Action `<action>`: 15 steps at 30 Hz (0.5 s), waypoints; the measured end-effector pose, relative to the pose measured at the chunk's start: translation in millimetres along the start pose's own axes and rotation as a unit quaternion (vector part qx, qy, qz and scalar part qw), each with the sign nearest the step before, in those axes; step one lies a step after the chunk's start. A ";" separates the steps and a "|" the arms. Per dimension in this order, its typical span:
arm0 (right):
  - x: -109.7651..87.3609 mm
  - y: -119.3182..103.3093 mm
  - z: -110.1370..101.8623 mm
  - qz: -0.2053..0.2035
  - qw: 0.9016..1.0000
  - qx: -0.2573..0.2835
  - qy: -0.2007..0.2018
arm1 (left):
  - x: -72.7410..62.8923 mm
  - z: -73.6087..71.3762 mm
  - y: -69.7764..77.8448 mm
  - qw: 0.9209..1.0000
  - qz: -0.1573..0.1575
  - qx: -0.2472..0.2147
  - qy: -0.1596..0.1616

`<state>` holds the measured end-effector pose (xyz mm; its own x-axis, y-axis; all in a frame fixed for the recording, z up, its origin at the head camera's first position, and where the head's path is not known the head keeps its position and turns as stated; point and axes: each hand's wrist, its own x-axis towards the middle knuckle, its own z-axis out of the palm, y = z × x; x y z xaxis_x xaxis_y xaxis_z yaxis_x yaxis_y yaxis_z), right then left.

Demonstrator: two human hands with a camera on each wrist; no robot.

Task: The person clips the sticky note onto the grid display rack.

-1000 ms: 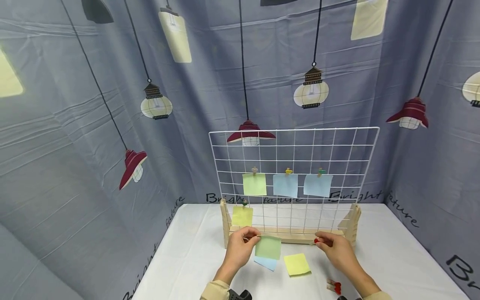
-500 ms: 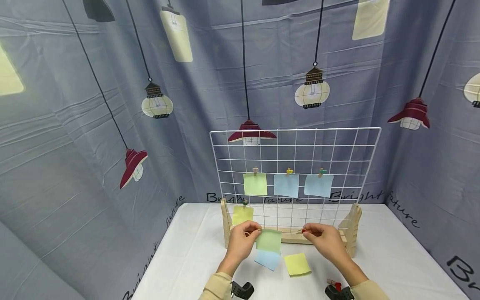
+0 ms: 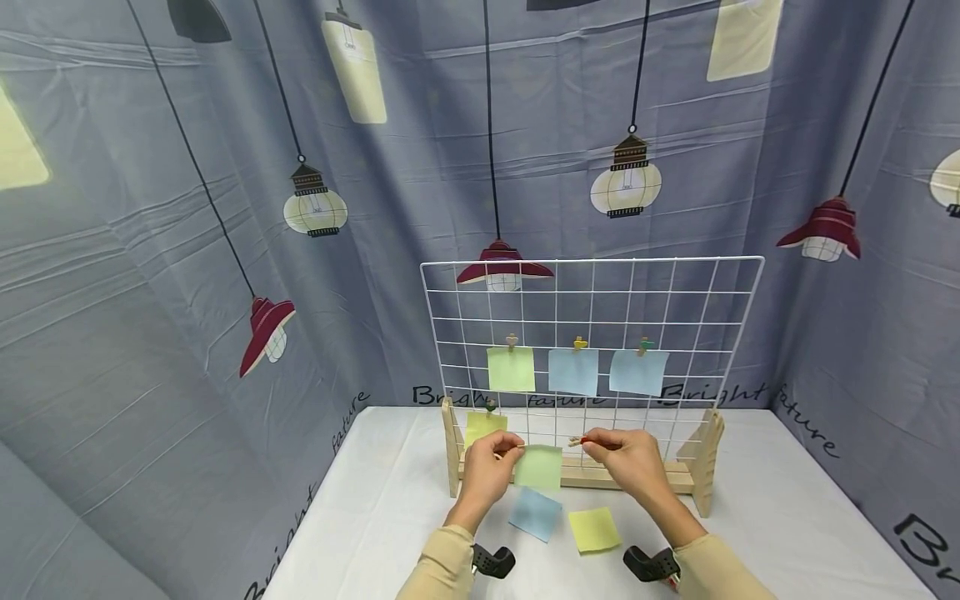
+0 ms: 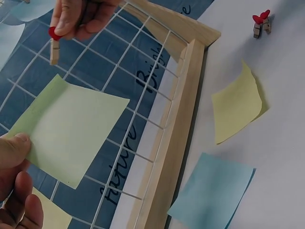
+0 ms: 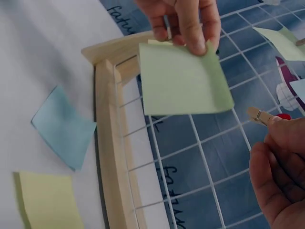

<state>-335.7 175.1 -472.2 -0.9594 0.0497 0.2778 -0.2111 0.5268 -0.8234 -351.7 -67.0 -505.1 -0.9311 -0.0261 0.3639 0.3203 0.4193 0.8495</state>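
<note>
My left hand (image 3: 487,473) pinches a green sticky note (image 3: 538,467) by its upper left corner, in front of the lower part of the white wire grid (image 3: 592,292). To the right, my right hand (image 3: 632,460) holds a small wooden clothespin (image 5: 259,116) with a red heart between thumb and fingers. In the left wrist view this clothespin points toward the note's top edge, a short gap apart. A yellow note (image 3: 483,425) hangs from the grid just behind the left hand, partly covered by it.
Green (image 3: 511,369) and blue notes (image 3: 573,372) hang higher on the grid by clothespins. A wooden base (image 3: 585,477) carries the grid. On the white table lie a blue note (image 3: 536,513), a yellow note (image 3: 594,530) and spare red-heart clothespins (image 4: 261,24).
Both hands have risen toward the grid. The right hand has moved left with the clothespin, closer to the green note, and the blue note on the table is now uncovered.
</note>
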 end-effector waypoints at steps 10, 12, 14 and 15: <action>16.6 -3.8 12.5 0.000 1.000 0.011 0.010 | 15.2 5.9 -0.9 0.999 -0.012 0.012 0.033; 19.6 -4.3 14.9 -0.006 1.000 0.008 0.014 | 16.6 6.4 1.6 0.999 -0.019 0.001 0.038; 22.1 -5.5 17.3 -0.008 1.000 0.007 0.018 | 18.5 7.9 3.5 0.999 -0.023 -0.009 0.044; 23.3 -5.9 18.9 -0.010 1.000 0.004 0.020 | 19.7 8.7 4.1 0.998 -0.024 -0.015 0.048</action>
<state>-360.4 157.1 -470.1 -0.9465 0.0730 0.3142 -0.2323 0.5215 -0.8210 -370.2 -57.9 -497.8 -0.9251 -0.1330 0.3558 0.2816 0.3884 0.8774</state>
